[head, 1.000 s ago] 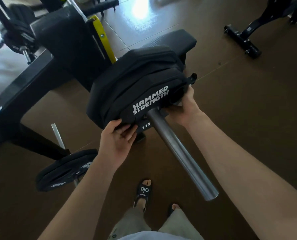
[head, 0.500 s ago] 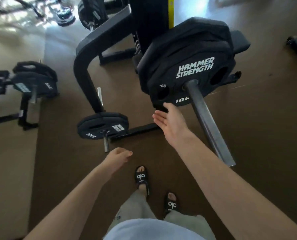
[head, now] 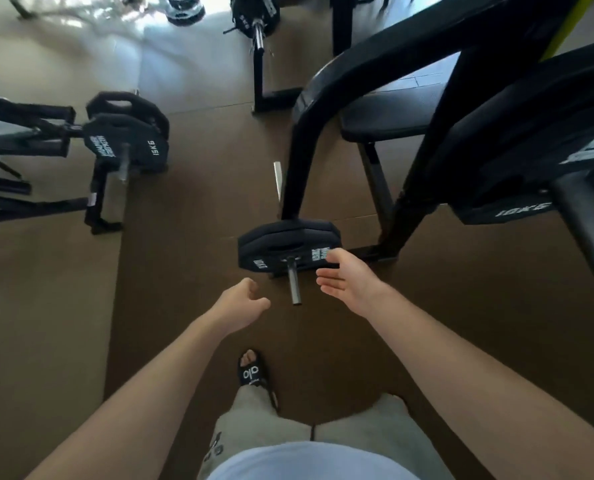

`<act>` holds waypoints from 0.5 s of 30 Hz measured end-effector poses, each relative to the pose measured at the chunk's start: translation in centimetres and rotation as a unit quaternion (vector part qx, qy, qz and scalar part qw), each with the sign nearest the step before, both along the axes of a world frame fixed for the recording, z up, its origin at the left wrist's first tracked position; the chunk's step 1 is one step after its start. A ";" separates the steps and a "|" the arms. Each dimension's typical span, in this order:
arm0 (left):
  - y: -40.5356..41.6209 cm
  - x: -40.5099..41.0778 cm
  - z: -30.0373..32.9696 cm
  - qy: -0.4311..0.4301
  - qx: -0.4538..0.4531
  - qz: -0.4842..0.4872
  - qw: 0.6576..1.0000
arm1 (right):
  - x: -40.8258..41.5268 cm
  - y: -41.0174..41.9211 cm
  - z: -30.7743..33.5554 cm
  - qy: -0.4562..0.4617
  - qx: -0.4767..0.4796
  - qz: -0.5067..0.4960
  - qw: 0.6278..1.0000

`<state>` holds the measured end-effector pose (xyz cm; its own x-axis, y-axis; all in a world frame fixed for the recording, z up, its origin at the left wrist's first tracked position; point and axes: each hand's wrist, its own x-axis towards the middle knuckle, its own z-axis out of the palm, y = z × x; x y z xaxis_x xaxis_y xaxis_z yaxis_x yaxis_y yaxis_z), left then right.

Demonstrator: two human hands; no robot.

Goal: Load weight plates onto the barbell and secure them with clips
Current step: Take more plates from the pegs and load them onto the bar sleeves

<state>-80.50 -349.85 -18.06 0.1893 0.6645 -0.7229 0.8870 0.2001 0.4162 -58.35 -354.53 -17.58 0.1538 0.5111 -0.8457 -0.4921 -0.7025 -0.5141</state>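
Both hands' fingers point(head: 326, 284) loosely spread, empty, near stored plate point(head: 281, 244).

Both arms stretched forward: right hand point(head: 349, 277) open, fingertips at the low stored plate point(head: 281, 245) on its peg point(head: 293, 280); left hand point(head: 241, 301) loosely curled, holding nothing. Loaded plates point(head: 530, 140) and barbell sleeve point(head: 586, 223) far right.
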 end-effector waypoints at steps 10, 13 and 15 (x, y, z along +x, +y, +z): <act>13.2 -4.1 -3.3 -0.001 0.005 -0.167 0.986 | -9.1 9.9 -6.6 0.064 -0.057 -0.156 0.984; 15.7 -2.3 -5.0 -0.017 0.001 -0.199 0.980 | -8.7 12.2 -8.4 0.080 -0.076 -0.204 0.973; 16.6 -1.6 -6.5 -0.014 -0.001 -0.216 0.976 | -8.9 13.5 -9.7 0.100 -0.087 -0.229 0.964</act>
